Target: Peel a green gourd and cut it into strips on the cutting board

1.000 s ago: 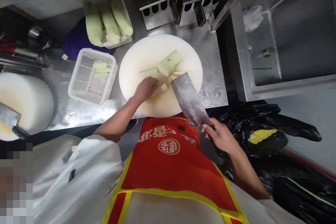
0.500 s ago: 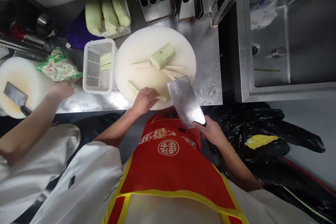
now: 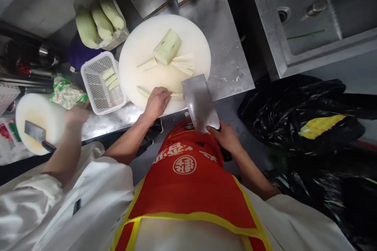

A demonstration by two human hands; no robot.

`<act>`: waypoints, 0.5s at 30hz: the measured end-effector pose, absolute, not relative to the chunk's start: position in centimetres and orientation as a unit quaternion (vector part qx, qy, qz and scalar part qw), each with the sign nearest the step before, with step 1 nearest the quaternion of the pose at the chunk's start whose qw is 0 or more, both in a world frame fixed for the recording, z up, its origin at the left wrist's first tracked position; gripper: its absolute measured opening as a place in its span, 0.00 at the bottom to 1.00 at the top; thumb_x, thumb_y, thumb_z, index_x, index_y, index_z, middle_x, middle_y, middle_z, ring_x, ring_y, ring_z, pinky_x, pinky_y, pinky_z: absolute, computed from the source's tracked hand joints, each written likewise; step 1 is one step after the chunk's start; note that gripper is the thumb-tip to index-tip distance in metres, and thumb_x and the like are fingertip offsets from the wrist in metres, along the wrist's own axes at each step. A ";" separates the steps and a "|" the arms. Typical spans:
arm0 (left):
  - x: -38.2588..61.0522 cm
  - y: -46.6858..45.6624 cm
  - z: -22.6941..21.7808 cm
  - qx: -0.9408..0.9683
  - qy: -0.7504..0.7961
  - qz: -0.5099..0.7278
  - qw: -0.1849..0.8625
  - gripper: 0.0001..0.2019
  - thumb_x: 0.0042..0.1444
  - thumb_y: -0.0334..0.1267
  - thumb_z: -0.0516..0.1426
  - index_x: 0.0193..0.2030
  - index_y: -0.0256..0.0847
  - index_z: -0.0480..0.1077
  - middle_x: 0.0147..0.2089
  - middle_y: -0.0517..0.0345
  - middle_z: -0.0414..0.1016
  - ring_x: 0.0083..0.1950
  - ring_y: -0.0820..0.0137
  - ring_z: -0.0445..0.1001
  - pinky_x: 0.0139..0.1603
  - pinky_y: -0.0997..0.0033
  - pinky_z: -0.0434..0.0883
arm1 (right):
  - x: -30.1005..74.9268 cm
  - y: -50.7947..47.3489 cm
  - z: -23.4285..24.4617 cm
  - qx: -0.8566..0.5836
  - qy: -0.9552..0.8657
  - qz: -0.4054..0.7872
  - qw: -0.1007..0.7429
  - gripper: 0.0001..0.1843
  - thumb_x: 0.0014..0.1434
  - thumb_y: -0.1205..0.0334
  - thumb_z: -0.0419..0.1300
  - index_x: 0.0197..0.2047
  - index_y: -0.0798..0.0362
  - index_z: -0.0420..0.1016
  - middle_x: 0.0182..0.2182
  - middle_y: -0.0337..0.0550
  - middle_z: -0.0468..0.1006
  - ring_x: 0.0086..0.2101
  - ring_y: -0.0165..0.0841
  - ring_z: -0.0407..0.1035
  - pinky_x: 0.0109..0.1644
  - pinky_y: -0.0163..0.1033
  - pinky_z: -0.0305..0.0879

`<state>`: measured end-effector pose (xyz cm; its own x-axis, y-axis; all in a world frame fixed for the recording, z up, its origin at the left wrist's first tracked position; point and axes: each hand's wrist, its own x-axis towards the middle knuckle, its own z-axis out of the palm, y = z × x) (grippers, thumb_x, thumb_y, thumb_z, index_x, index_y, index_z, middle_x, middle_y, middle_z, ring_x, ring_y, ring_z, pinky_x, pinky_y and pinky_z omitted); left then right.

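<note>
My left hand (image 3: 158, 104) lies at the near edge of the round white cutting board (image 3: 129, 62), its curled fingers holding a pale vegetable strip (image 3: 177, 96). My right hand (image 3: 224, 136) grips the handle of a broad cleaver (image 3: 200, 102). The blade sits at the strip's right end; whether it touches is unclear. Farther back on the board lies a thick chunk of peeled pale-green vegetable (image 3: 167, 46). Several cut strips (image 3: 183, 64) are beside it, with another piece (image 3: 147, 64) to the left. A thin green-edged piece (image 3: 143, 91) lies just left of my left hand.
A white basket (image 3: 88, 86) with cut pieces stands left of the board. Behind it, another basket (image 3: 119, 39) holds peeled vegetables. A co-worker's hand (image 3: 77, 115) is near a plastic bag (image 3: 69, 93) and a second board (image 3: 25, 110) with a cleaver. Knife racks, a sink (image 3: 271, 47) and black bags (image 3: 273, 106) surround.
The view has turned, so the counter appears tilted. The cleaver has come closer to the strip under my left hand. The co-worker's arm has shifted.
</note>
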<state>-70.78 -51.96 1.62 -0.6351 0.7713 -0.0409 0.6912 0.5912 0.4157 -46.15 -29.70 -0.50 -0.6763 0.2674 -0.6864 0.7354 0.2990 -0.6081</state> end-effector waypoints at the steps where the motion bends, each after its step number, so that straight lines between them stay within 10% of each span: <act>1: -70.8 -51.9 1.6 0.412 0.886 0.184 0.112 0.13 0.69 0.38 0.53 0.49 0.39 0.79 0.46 0.47 0.77 0.49 0.58 0.72 0.54 0.55 0.71 | -46.1 -29.9 -0.5 0.324 0.769 -0.500 0.232 0.19 0.59 0.42 0.58 0.40 0.49 0.71 0.30 0.47 0.80 0.35 0.47 0.76 0.35 0.44 0.64; 15: -71.1 -52.0 1.3 0.406 0.881 0.219 0.108 0.11 0.69 0.39 0.55 0.42 0.41 0.78 0.41 0.50 0.77 0.46 0.60 0.73 0.51 0.58 0.71 | -47.4 -31.5 -0.4 0.285 0.773 -0.525 0.214 0.19 0.61 0.45 0.58 0.46 0.51 0.74 0.41 0.49 0.83 0.43 0.48 0.77 0.44 0.46 0.67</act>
